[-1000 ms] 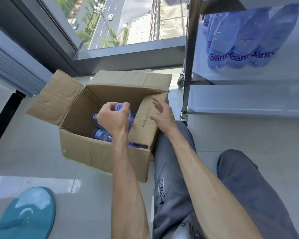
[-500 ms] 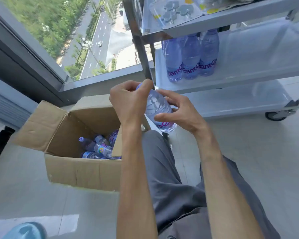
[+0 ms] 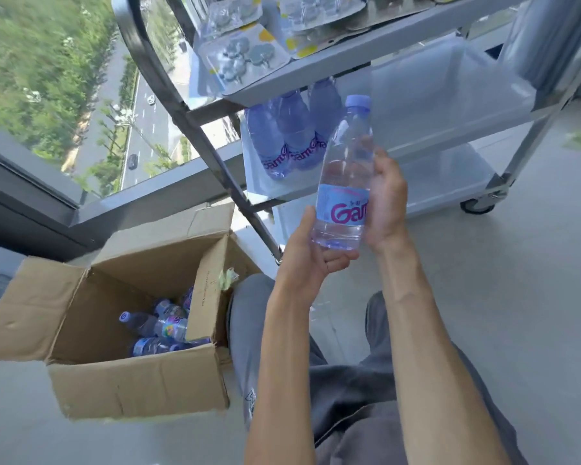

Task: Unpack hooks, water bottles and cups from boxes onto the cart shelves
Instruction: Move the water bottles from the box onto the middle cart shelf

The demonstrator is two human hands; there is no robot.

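Two hands on one upright water bottle [image 3: 344,176], right hand [image 3: 388,196] curled round its side, left hand [image 3: 307,255] cupping its base

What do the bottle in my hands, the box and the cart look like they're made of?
Bottle: clear, glossy plastic by the look, since the shelf shows through it, with a matte pale-blue cap.
Box: brown corrugated cardboard, dull, with creased flaps.
Cart: probably stainless steel, going by its grey brushed shelves and shiny tube frame.
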